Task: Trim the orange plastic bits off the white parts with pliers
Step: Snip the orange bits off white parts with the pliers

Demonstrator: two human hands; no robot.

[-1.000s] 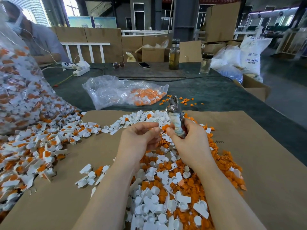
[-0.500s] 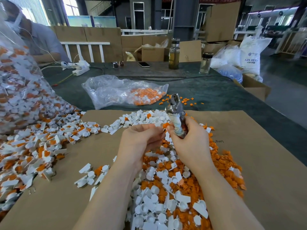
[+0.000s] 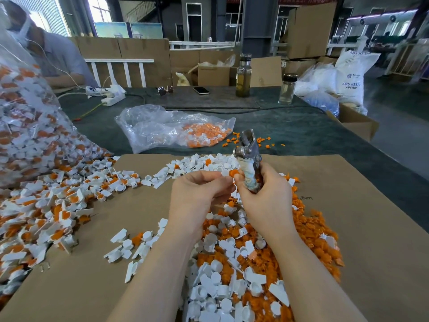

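Bag, bottles behind pliers

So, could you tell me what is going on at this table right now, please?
A person is trimming small plastic parts over a sheet of cardboard. The right hand grips the pliers, nose pointing up and away, while the left hand pinches a white part with an orange bit beside the handles. Loose white and orange pieces lie heaped under the wrists, and untrimmed parts spill from a bag on the left.
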